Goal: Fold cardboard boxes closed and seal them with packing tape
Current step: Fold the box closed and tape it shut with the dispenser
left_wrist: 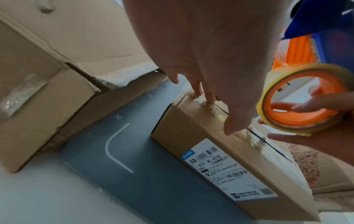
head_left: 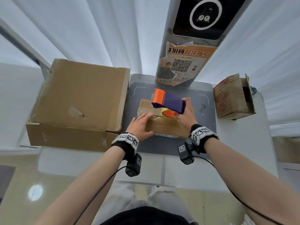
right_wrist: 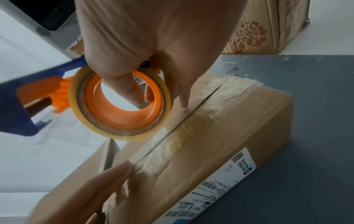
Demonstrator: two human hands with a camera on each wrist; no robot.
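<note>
A small closed cardboard box (head_left: 164,127) (left_wrist: 237,169) (right_wrist: 226,136) lies on the grey mat (head_left: 209,111), with old torn tape along its top seam and a white label on its side. My left hand (head_left: 142,123) (left_wrist: 208,97) lies flat on the box top, fingers straight, pressing the flaps near the seam. My right hand (head_left: 186,111) (right_wrist: 145,97) grips a blue and orange tape dispenser (head_left: 167,102) (right_wrist: 23,106) just above the box, fingers through the orange core of the yellowish tape roll (left_wrist: 304,100) (right_wrist: 120,104).
A large closed cardboard box (head_left: 81,101) stands at the left, against the mat. A smaller printed box (head_left: 233,98) sits at the right. A grey post (head_left: 186,62) with a QR poster rises behind the mat. The white table edge (head_left: 146,182) is near me.
</note>
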